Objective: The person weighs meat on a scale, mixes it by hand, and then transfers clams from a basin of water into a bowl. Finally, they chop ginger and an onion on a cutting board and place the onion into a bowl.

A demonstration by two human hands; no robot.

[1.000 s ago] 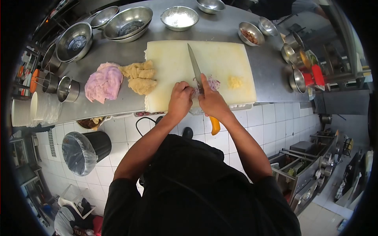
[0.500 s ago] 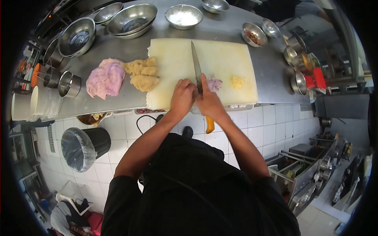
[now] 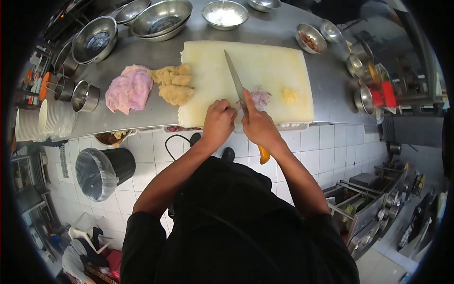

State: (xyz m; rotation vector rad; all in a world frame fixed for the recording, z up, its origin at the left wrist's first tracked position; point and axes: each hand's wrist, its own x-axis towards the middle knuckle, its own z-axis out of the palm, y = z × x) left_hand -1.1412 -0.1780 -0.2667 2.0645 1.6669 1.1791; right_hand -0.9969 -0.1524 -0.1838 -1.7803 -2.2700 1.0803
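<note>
My right hand (image 3: 259, 124) grips a kitchen knife (image 3: 233, 72) with a yellow handle, its index finger stretched along the blade. The blade points away across the white cutting board (image 3: 279, 57), its tip tilted left. To the left of the knife, my left hand (image 3: 220, 124) is curled with fingertips together at the board's near edge; whatever is under them is hidden. Chopped purple-white pieces, apparently red onion (image 3: 261, 97), lie just right of the blade. Farther right sits a small heap of finely chopped pale yellow food (image 3: 289, 95).
Pink-purple dough-like mass (image 3: 129, 90) and tan lumps (image 3: 175, 85) lie left, the tan touching the board. Metal bowls (image 3: 161, 21) line the back; one bowl (image 3: 311, 39) holds reddish-brown bits. Stacked white containers (image 3: 51, 118) stand far left. A lined bin (image 3: 97, 174) is on the floor.
The knife has turned slightly, its tip now farther left, and my right hand has shifted right, away from my left. The purple-white pieces are more spread out. The view has shifted slightly.
</note>
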